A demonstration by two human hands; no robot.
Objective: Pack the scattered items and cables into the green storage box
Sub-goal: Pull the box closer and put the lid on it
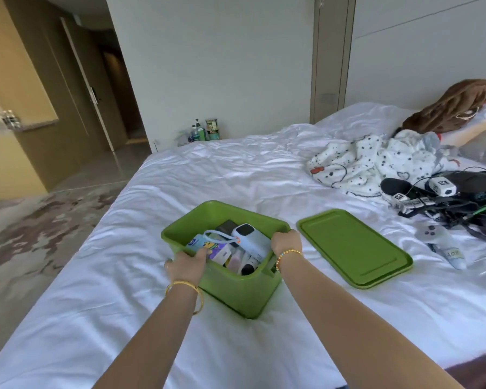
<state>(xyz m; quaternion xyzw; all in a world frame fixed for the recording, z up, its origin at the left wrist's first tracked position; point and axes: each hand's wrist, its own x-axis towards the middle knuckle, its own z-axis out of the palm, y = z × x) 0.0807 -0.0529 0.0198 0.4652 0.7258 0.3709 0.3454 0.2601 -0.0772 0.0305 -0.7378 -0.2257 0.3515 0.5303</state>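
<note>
Both hands curl over the rim of the green storage box (236,293) at lower centre of the frame: left hand (187,265) on its left edge, right hand (286,244) on its right. It sits on the bed (236,169), holding small items. Its lid (354,248) lies just right; tangled cables (455,203) lie at the right edge.

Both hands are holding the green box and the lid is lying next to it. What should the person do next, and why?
Probably let go with the right hand and reach for the tangled black cables to the right on the bed. The green box is open, its lid lies beside it, and the cables are not packed yet. The left hand can steady the rim.
</note>
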